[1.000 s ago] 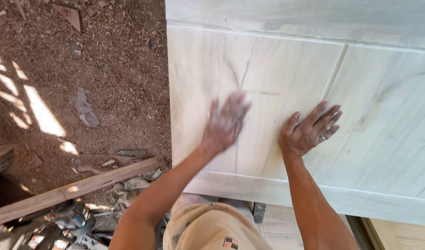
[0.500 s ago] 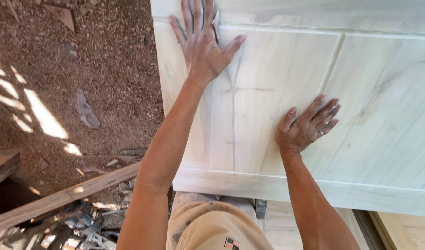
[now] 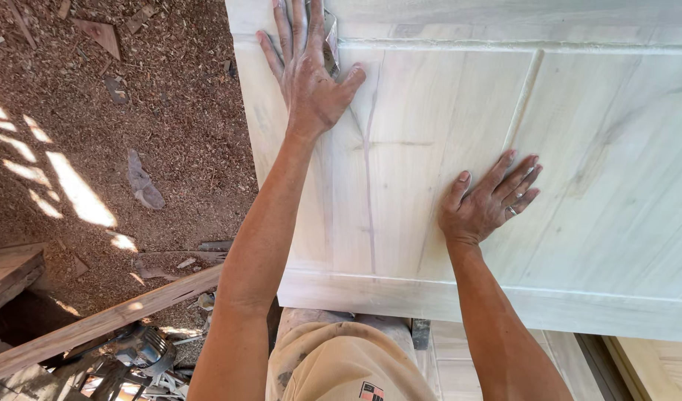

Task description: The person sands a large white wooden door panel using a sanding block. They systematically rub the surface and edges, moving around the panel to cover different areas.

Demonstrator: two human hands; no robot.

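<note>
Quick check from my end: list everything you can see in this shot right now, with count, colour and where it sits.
wooden panel: one, pale whitewashed, fills the right and centre, lying flat.
sandpaper piece: one, brownish, under the left hand's fingers near the panel's top rail.
sawdust-covered ground: reddish brown, left side, with sun patches.
wood scraps: a few, brown, scattered on the ground.
long timber: one, brown, lower left, slanting.
power tool: one, dark, bottom left, partly hidden.
ring: one, silvery, on a right-hand finger.
left hand: flat on the panel, top.
right hand: flat on the panel, centre.
</note>
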